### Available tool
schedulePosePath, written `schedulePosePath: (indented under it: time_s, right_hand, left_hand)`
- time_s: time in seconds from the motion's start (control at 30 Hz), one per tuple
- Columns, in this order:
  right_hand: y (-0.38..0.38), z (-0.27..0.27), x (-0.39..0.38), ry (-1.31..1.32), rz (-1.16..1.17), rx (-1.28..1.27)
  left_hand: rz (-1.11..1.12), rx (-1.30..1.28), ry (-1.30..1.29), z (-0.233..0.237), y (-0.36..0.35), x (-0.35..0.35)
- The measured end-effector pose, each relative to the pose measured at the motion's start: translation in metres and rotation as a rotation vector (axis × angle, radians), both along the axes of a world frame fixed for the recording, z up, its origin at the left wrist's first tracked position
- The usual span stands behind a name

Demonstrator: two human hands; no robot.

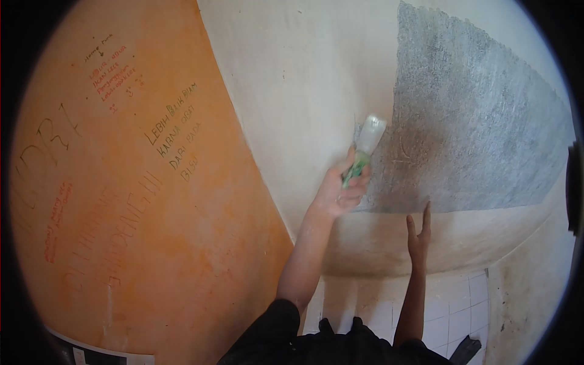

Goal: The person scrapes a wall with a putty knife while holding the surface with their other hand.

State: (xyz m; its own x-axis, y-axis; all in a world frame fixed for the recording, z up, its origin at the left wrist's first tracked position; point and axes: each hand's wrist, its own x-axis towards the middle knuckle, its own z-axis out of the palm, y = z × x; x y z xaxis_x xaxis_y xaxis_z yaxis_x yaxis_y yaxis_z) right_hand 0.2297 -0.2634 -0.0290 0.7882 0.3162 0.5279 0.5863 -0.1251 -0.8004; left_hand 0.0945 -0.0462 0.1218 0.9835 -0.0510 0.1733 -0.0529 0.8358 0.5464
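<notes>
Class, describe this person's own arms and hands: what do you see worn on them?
Short black sleeves leave both forearms bare. The left hand and right hand wear no gloves, and no watch or bracelet shows.

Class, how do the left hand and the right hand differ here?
The left hand grips a green-handled tool; the right hand holds nothing visible. The left hand is curled closed, while the right hand is open. The left hand appears higher in view than the right hand. Both are bare.
</notes>
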Motion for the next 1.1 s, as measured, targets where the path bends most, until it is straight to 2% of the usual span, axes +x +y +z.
schedulePosePath:
  time_s: [0.03,0.07,0.1,0.13,0.17,0.2,0.23,0.27,0.33,0.37,0.43,0.5,0.57,0.6,0.67,0.7,0.77,0.9,0.97,1.1]
  right_hand:
    - [0.002,0.001,-0.006,0.014,0.005,0.053]
    - [0.004,0.006,-0.013,0.008,0.001,0.049]
    - [0.009,0.015,-0.025,0.133,0.120,0.136]
    - [0.016,0.022,-0.036,0.262,0.240,0.229]
    - [0.026,0.027,-0.045,0.263,0.239,0.240]
    - [0.034,0.030,-0.055,0.333,0.348,0.297]
    - [0.040,0.031,-0.062,0.405,0.462,0.353]
    - [0.049,0.026,-0.066,0.409,0.466,0.361]
    - [0.067,0.011,-0.069,0.325,0.484,0.255]
    - [0.067,0.016,-0.069,0.382,0.513,0.156]
    - [0.067,0.010,-0.073,0.363,0.522,0.189]
    - [0.071,0.006,-0.069,0.332,0.543,0.217]
    - [0.076,0.002,-0.066,0.411,0.585,0.279]
    - [0.075,-0.001,-0.062,0.416,0.586,0.278]
    - [0.073,-0.003,-0.046,0.604,0.820,0.335]
    - [0.069,0.012,-0.047,0.599,0.821,0.336]
    - [0.053,0.055,-0.056,0.771,0.932,0.319]
    - [0.045,0.064,-0.040,0.785,0.746,0.145]
    - [0.050,0.073,-0.038,0.770,0.718,0.196]
    - [0.077,0.092,-0.044,0.725,0.706,0.306]
  left_hand:
    - [-0.004,-0.009,-0.001,0.007,-0.006,0.001]
    - [0.148,0.160,0.036,0.019,-0.014,0.003]
    - [0.303,0.337,0.074,0.026,-0.016,0.006]
    - [0.303,0.347,0.073,0.021,-0.021,0.008]
    - [0.513,0.463,0.102,0.004,-0.033,0.006]
    - [0.722,0.574,0.131,-0.016,-0.047,0.005]
    - [0.777,0.631,0.181,-0.039,-0.057,0.003]
    - [0.836,0.691,0.230,-0.064,-0.064,0.002]
    - [0.912,0.809,0.183,-0.113,-0.069,0.006]
    - [0.907,0.815,0.190,-0.122,-0.069,0.003]
    - [1.097,1.176,0.182,-0.132,-0.070,0.003]
    - [1.028,1.072,0.197,-0.134,-0.066,0.005]
    - [0.958,0.972,0.217,-0.131,-0.063,0.000]
    - [1.045,1.048,0.194,-0.123,-0.066,-0.004]
    - [1.133,1.128,0.162,-0.125,-0.056,-0.013]
    - [1.127,1.061,0.223,-0.142,-0.045,-0.020]
    - [1.136,0.984,0.355,-0.168,-0.021,-0.044]
    - [1.258,0.987,0.570,-0.168,0.004,-0.102]
    - [1.497,1.452,0.483,-0.158,0.021,-0.115]
    - [1.505,1.513,0.419,-0.132,0.039,-0.100]
